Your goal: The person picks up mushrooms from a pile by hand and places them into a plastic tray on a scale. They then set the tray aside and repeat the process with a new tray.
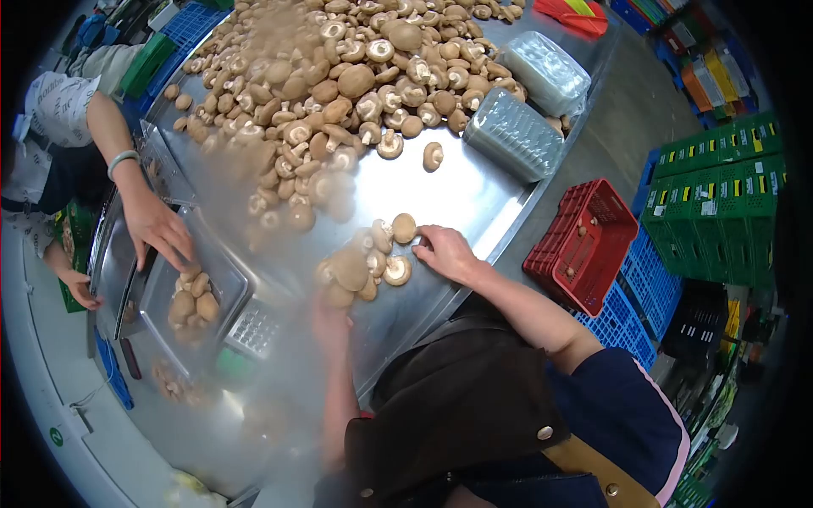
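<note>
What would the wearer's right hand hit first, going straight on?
Right hand: probably the brown-capped shiitake just beyond its fingertips. Depth is unclear from this one view.

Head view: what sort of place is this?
Most likely a produce packing room: a large heap of mushrooms on a metal table, stacks of clear trays near its edge, and stacked green crates beyond.

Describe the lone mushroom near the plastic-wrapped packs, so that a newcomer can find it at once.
On the metal table, find the big mushroom heap, then the nearer plastic-wrapped pack at the table's right edge. Left of that pack lies the mushroom. Unlike the heaped ones, it sits alone on bare metal.
</note>
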The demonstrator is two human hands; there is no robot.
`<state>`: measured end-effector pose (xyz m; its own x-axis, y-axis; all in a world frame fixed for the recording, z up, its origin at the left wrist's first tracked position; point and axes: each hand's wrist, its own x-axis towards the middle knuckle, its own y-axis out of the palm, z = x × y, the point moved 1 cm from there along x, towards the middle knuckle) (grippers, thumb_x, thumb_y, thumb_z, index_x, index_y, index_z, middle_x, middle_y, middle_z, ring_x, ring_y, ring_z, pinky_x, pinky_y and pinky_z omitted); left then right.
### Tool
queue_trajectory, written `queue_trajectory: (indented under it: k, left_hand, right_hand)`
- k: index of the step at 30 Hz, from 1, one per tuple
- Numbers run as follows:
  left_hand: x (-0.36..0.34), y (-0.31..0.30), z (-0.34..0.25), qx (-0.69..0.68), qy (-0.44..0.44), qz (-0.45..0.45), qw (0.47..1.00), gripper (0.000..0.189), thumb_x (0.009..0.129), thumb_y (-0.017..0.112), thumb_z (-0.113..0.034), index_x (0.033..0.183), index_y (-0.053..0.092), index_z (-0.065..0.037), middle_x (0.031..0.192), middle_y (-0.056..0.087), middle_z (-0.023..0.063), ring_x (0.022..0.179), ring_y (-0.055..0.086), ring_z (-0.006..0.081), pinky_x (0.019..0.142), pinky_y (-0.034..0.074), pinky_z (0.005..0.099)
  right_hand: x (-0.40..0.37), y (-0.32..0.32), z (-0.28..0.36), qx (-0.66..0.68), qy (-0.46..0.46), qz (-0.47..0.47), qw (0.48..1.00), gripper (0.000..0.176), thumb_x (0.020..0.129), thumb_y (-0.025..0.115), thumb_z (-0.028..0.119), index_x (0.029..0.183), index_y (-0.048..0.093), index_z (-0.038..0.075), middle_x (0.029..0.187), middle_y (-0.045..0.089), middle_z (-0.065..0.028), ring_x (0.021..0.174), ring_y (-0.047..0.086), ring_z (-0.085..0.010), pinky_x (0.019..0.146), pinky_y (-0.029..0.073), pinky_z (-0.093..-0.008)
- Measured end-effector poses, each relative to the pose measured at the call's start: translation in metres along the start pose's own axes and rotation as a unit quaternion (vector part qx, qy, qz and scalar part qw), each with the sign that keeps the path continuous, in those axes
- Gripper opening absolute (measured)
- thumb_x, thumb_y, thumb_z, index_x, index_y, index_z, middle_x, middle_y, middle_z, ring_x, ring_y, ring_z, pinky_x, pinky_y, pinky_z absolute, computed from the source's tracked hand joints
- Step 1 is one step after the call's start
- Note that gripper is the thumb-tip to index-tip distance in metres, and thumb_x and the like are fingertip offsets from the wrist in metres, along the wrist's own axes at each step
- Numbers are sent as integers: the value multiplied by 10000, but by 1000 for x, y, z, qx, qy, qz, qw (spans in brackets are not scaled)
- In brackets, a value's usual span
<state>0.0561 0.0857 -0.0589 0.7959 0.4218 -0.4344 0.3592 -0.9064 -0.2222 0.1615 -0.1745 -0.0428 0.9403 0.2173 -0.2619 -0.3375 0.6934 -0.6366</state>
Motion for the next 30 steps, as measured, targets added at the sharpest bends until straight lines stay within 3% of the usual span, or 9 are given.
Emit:
queue_trajectory:
  k: [2,6,10,13,17,21,24,27,30]
  left_hand:
    - [2,-7,10,20,15,12,1000,488,813,632,93,1280,509,24,1023,608,67,491,541,84,416,391,237]
    - [0,-9,12,79,28,4,996,477,813,654,69,1271,523,36,999,597,48,508,545,78,435,420,244]
    - [-5,-7,8,95,39,-2,995,500,817,663,51,1292,508,40,1003,595,46,534,559,79,452,444,249]
    - [-6,-6,10,102,36,-1,994,510,816,665,47,1299,501,39,1009,592,52,540,560,80,459,453,250]
    - [-3,-8,10,117,40,3,992,504,817,663,49,1293,498,46,1005,586,57,533,552,81,463,455,249]
    - [-7,-6,2,124,32,7,992,488,821,657,53,1281,498,53,1000,585,59,532,555,81,459,454,246]
    - [-8,-7,7,99,34,15,994,490,823,652,57,1285,490,51,995,585,60,532,559,84,457,453,243]
    - [-5,-8,13,87,35,15,995,496,825,650,61,1290,477,49,978,584,59,529,562,87,451,451,241]
    - [-2,-8,15,82,27,16,996,483,828,644,69,1277,468,50,960,583,61,522,569,95,438,447,239]
  right_hand:
    - [0,-10,9,-36,16,-19,999,595,792,695,152,1339,471,85,1086,627,-206,989,637,-381,853,520,-446]
    - [9,-18,20,-93,-151,4,984,623,817,672,132,1390,429,150,1344,478,-178,975,632,-400,868,536,-453]
    - [32,-13,-1,-141,-142,-15,980,629,821,660,125,1400,423,183,1425,392,-196,1029,623,-375,853,535,-450]
    - [22,-30,39,-139,-69,-27,988,556,840,653,145,1366,474,174,1433,392,-197,1035,624,-371,847,538,-454]
    - [19,-10,64,-87,-172,35,981,590,806,719,208,1349,501,128,1432,406,-192,1028,626,-362,834,533,-442]
    - [38,3,42,43,-177,62,981,452,823,684,166,1252,576,72,1223,551,-190,964,629,-348,846,519,-433]
    - [39,-18,44,161,-118,-16,980,459,811,669,111,1254,561,64,1165,564,-200,973,619,-337,860,509,-410]
    - [45,-13,28,-157,-203,-181,949,571,752,710,90,1289,514,84,1270,503,-219,1160,506,-389,982,429,-460]
    - [30,-21,64,-81,-230,-103,964,645,731,741,132,1318,482,75,1333,464,-213,1216,454,-415,1023,383,-500]
